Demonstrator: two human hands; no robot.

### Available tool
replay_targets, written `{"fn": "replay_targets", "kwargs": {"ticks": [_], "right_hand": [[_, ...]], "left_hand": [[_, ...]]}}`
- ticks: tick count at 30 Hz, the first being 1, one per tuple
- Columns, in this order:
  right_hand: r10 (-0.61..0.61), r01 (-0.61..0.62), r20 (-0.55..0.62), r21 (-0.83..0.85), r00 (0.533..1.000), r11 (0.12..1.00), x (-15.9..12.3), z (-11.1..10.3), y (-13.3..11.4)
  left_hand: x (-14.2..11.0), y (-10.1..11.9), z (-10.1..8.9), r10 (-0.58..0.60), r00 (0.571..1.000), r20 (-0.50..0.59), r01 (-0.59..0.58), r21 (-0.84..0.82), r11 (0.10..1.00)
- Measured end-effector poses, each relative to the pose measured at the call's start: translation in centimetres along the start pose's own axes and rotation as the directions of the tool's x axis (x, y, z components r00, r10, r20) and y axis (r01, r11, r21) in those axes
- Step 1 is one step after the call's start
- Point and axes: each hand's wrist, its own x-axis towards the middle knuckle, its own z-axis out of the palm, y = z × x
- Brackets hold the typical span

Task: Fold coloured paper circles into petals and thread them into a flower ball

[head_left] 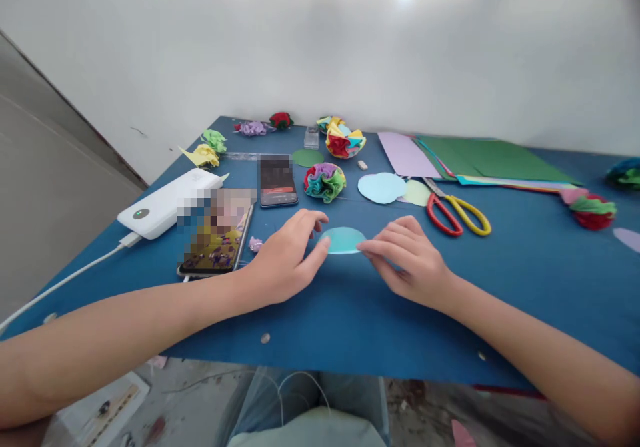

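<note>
Turquoise paper disc (344, 241) is apparently being positioned, right hand (413, 258) pinching its edge, loosely parted left hand (285, 258) touching the opposite side, next likely needing light pressure.

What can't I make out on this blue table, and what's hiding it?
All in the head view:
Paper circle: left edge, partly covered by the left hand.
Phone beside the power bank: part of its screen, pixelated.
Dark phone: screen text, too small and blurred.
White cable: far end, cut off by the left edge.
Blue-green flower: right side, cut off by the right edge.
</note>
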Motion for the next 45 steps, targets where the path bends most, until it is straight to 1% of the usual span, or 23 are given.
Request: {"fn": "replay_targets", "kwargs": {"ticks": [2,3,5,7,8,11,13,14,15,17,19,20,22,24,26,29,32,35,39,41,43,44,45], "right_hand": [[-0.083,0.083,-0.034,-0.024,0.996,0.996,-0.1,-0.4,0.0],[-0.105,0.104,-0.042,-0.038,0.994,0.994,-0.1,-0.5,0.0],[-0.124,0.121,-0.057,-0.055,0.991,0.991,-0.2,-0.7,0.0],[-0.133,0.130,-0.073,-0.052,0.988,0.990,-0.2,-0.8,0.1],[-0.138,0.135,-0.078,-0.043,0.987,0.990,-0.2,-0.8,0.1],[-0.091,0.095,-0.078,0.046,0.993,0.994,0.0,-0.8,-0.1],[0.034,-0.025,-0.052,0.171,0.998,0.985,0.3,-0.8,-0.5],[0.125,-0.117,-0.019,0.236,0.992,0.965,0.5,-0.7,-0.8],[0.226,-0.223,0.022,0.291,0.974,0.930,0.7,-0.6,-1.1],[0.426,-0.430,0.105,0.394,0.899,0.812,1.0,-0.3,-1.6],[0.553,-0.571,0.215,0.536,0.805,0.622,1.3,0.1,-2.0],[0.570,-0.607,0.290,0.611,0.769,0.508,1.4,0.3,-2.1],[0.514,-0.637,0.437,0.703,0.738,0.316,1.5,0.7,-2.2],[0.449,-0.651,0.511,0.718,0.733,0.246,1.6,1.0,-2.1],[0.442,-0.649,0.511,0.718,0.737,0.252,1.6,1.3,-2.1],[0.487,-0.637,0.476,0.732,0.732,0.243,2.0,1.7,-1.9],[0.502,-0.616,0.455,0.758,0.735,0.215,2.6,2.3,-1.7],[0.468,-0.611,0.460,0.752,0.754,0.246,2.9,2.4,-1.5],[0.434,-0.611,0.449,0.691,0.781,0.386,2.8,2.4,-1.3],[0.497,-0.614,0.379,0.614,0.781,0.496,2.9,2.8,-0.8],[0.585,-0.603,0.201,0.458,0.786,0.653,3.5,3.6,0.1],[0.595,-0.581,0.067,0.330,0.801,0.744,4.0,4.0,0.8],[0.554,-0.540,-0.028,0.189,0.832,0.820,4.7,4.4,1.6]], "left_hand": [[0.4,-0.2,-0.1,-0.093,0.993,0.076,0.107,-0.214,0.971],[0.6,-0.3,-0.2,-0.122,0.978,0.168,0.172,-0.324,0.931],[0.9,-0.3,-0.3,-0.105,0.916,0.388,0.298,-0.482,0.824],[0.9,-0.2,-0.3,-0.056,0.857,0.513,0.376,-0.547,0.748],[0.9,-0.1,-0.3,-0.053,0.848,0.528,0.392,-0.557,0.732],[0.7,0.1,-0.1,-0.104,0.859,0.501,0.412,-0.556,0.722],[0.6,0.1,0.0,-0.131,0.865,0.484,0.419,-0.555,0.719],[0.6,0.1,0.0,-0.139,0.869,0.476,0.419,-0.557,0.717],[0.6,0.1,0.0,-0.144,0.873,0.466,0.416,-0.557,0.718],[0.5,0.2,0.0,-0.145,0.886,0.440,0.398,-0.561,0.726],[0.4,0.4,0.0,-0.142,0.899,0.414,0.378,-0.570,0.729],[0.3,0.5,0.0,-0.138,0.905,0.401,0.369,-0.585,0.722],[0.2,0.6,0.0,-0.129,0.912,0.389,0.362,-0.615,0.701],[0.1,0.6,0.0,-0.138,0.916,0.377,0.358,-0.613,0.704],[0.2,0.4,0.0,-0.173,0.919,0.353,0.360,-0.578,0.732],[0.4,0.0,0.0,-0.219,0.927,0.306,0.358,-0.538,0.763],[0.5,-0.2,0.0,-0.220,0.939,0.265,0.333,-0.531,0.779],[0.6,-0.3,0.1,-0.217,0.943,0.251,0.322,-0.541,0.777],[0.4,-0.3,0.0,-0.206,0.909,0.362,0.372,-0.485,0.791],[0.4,-0.3,-0.1,-0.186,0.887,0.422,0.385,-0.456,0.802],[0.4,-0.3,-0.3,-0.174,0.879,0.444,0.388,-0.455,0.801],[0.4,-0.2,-0.3,-0.174,0.879,0.444,0.389,-0.458,0.800],[0.4,-0.2,-0.3,-0.176,0.878,0.445,0.392,-0.457,0.798]]}}
